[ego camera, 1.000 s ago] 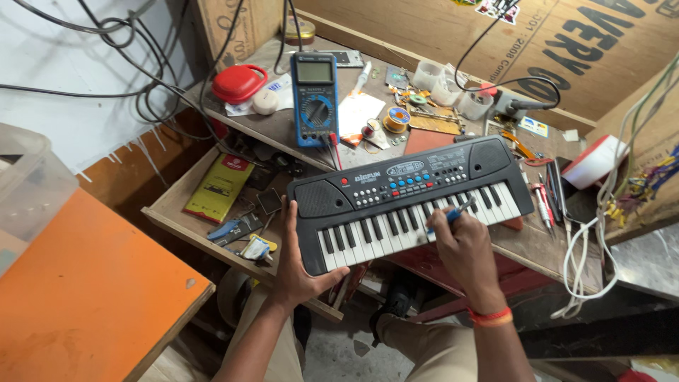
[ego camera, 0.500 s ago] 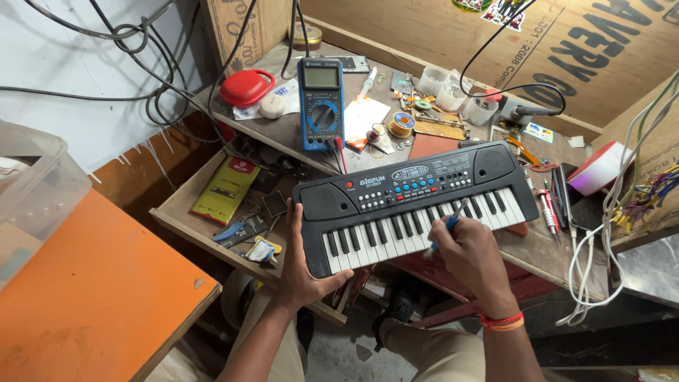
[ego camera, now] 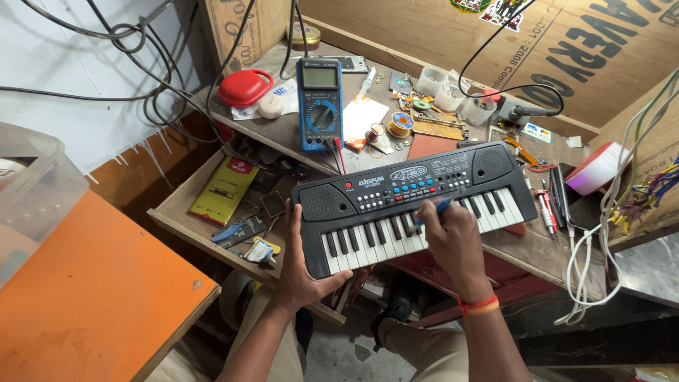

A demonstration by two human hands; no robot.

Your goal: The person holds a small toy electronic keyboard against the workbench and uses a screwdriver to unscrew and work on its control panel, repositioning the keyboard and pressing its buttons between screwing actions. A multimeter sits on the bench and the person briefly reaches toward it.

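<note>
Left hand grips keyboard; right hand holds blue tool; multimeter behind.

Black toy keyboard; tilted on workbench

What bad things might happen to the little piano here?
The toy keyboard juts past the workbench edge, steadied only by the left hand; it might tip off. The right hand presses a blue tool at the keys; a slip could scratch them. The multimeter leads lie close and might snag.
</note>
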